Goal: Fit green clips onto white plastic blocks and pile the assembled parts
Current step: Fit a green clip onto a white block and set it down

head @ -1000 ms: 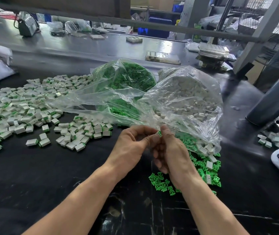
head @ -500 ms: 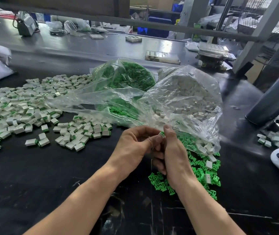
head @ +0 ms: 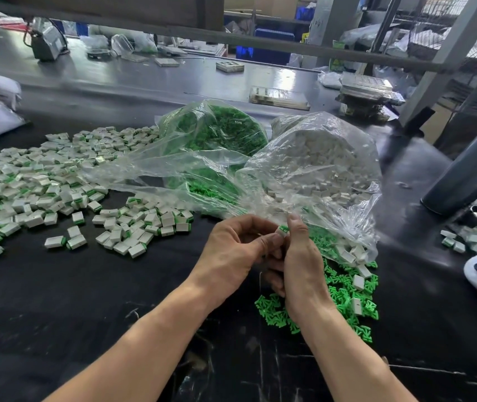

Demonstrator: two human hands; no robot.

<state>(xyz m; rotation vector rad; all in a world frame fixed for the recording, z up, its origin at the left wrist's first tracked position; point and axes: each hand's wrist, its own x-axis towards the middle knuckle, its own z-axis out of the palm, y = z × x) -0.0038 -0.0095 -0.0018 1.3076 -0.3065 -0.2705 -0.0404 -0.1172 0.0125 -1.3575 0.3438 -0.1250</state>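
Two hands meet at centre. My left hand [head: 237, 250] and right hand [head: 301, 256] together pinch one white block [head: 281, 232] with a green clip [head: 284, 228] at their fingertips. Two clear bags lie far of them: one of green clips [head: 217, 132], one of white blocks [head: 324, 161]. Assembled parts [head: 43, 184], too many to count, pile left on the dark surface [head: 86, 300]; loose clips [head: 344, 297] lie just right of my right hand.

Bright daylight, table glare, wide-angle edge distortion
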